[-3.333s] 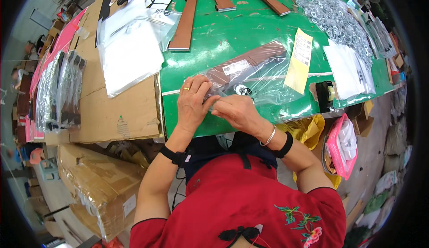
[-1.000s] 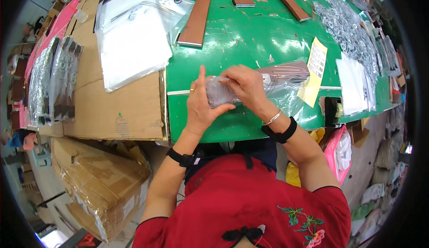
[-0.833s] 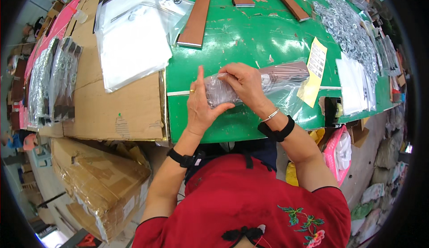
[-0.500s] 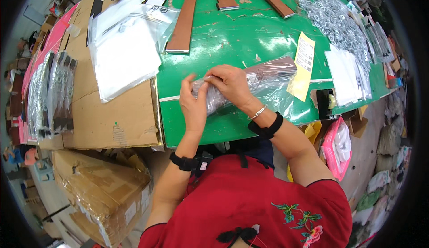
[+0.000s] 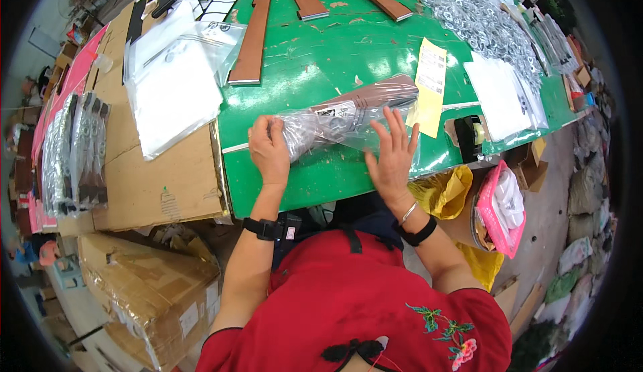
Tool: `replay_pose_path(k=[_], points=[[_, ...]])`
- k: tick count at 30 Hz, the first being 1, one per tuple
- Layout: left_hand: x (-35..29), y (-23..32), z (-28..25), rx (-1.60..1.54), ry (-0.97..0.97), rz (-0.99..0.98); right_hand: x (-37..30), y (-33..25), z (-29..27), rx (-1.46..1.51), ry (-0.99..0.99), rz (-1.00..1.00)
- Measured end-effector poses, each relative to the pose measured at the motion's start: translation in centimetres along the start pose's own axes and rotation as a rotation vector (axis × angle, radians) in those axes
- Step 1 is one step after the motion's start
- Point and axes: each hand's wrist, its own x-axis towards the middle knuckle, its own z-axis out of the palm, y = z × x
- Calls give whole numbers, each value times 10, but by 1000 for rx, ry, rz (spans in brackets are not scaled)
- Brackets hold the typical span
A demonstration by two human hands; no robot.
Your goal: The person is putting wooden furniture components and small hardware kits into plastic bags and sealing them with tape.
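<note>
A clear plastic bag (image 5: 340, 122) with a brown strip-like piece inside lies aslant on the green table. My left hand (image 5: 270, 154) is closed round the bunched left end of the bag. My right hand (image 5: 390, 161) has its fingers spread at the loose film along the bag's near right side; it grips nothing. A yellow label sheet (image 5: 427, 94) lies just beyond the bag's right end. Farther off lie three brown pieces of similar colour, the nearest brown piece (image 5: 252, 43) left of centre.
White plastic bags (image 5: 175, 87) are stacked on cardboard at left. A black tape dispenser (image 5: 469, 137) stands at the table's near right edge, beside more white bags (image 5: 504, 97). Metal rings (image 5: 479, 20) are heaped behind. A pink basket (image 5: 499, 204) stands below the edge.
My right hand has left the bag's left end, moved right along it and spread its fingers. My left hand has closed on the bunched left end. The view has shifted slightly.
</note>
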Motion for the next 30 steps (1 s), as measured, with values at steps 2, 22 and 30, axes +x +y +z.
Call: replay_pose_path(k=[2, 22, 30], points=[[1, -2, 1, 3, 8, 7, 10, 15, -6, -112, 30, 29], [-5, -6, -12, 30, -87, 42, 60, -12, -36, 485, 93, -386], [-2, -3, -11, 53, -92, 102, 13, -37, 28, 276, 15, 40]])
